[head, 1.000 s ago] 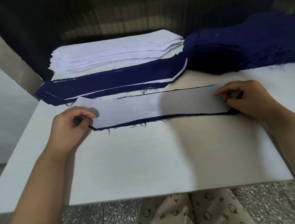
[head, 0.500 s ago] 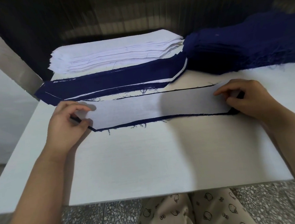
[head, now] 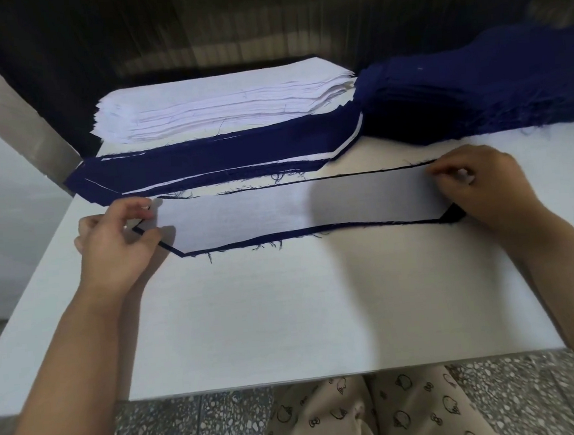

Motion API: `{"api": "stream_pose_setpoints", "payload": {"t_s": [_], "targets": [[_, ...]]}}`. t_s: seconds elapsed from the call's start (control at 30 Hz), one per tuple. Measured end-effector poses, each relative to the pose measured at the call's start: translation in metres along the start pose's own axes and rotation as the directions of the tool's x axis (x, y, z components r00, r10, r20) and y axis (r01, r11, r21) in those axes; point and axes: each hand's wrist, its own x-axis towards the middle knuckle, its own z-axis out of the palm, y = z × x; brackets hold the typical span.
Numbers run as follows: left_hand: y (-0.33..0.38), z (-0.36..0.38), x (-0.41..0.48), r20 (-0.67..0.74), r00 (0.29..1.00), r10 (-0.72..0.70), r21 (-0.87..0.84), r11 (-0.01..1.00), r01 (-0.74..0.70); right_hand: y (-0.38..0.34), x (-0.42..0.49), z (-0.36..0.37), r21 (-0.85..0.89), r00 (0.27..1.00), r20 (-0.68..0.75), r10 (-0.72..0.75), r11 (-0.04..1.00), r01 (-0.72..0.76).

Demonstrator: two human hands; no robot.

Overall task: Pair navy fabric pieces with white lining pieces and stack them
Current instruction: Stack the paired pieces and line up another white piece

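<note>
A white lining piece (head: 295, 209) lies on a navy fabric piece (head: 280, 237) in the middle of the white table (head: 286, 313); only the navy's frayed edges show around it. My left hand (head: 115, 241) pinches the pair's left end. At the right end my right hand (head: 479, 188) pinches the pair with curled fingers. Behind them lies the stack of paired pieces (head: 212, 158), navy on top with white edges showing. Farther back stand a pile of white lining pieces (head: 221, 102) and, to the right, a heap of navy fabric pieces (head: 481, 92).
The table's front edge runs just above my lap and a speckled floor (head: 192, 427). A grey slanted panel (head: 13, 112) rises at the left. A dark wall closes the back behind the piles.
The pair has shifted slightly away from me toward the paired stack. My left hand moved up along the left end; my right hand stayed at the right end.
</note>
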Motion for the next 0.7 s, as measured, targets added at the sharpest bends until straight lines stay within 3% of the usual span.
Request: {"api": "stream_pose_setpoints", "payload": {"t_s": [0.13, 0.4, 0.57, 0.7], "targets": [[-0.001, 0.005, 0.005, -0.024, 0.999, 0.031, 0.019, 0.999, -0.03, -0.001, 0.003, 0.003, -0.023, 1.0, 0.015, 0.007, 1.0, -0.007], [0.042, 0.017, 0.036, -0.017, 0.991, 0.13, -0.023, 0.991, -0.13, -0.018, 0.049, -0.021, -0.141, 0.955, -0.209, -0.212, 0.973, 0.185], [0.096, 0.044, 0.072, -0.023, 0.984, 0.178, -0.098, 0.979, -0.18, -0.02, 0.099, -0.024, -0.259, 0.985, -0.042, -0.165, 0.954, 0.149], [0.139, 0.077, 0.083, -0.001, 0.978, 0.209, -0.181, 0.962, -0.206, -0.022, 0.114, -0.019, -0.233, 0.998, 0.045, -0.038, 0.971, 0.048]]}}
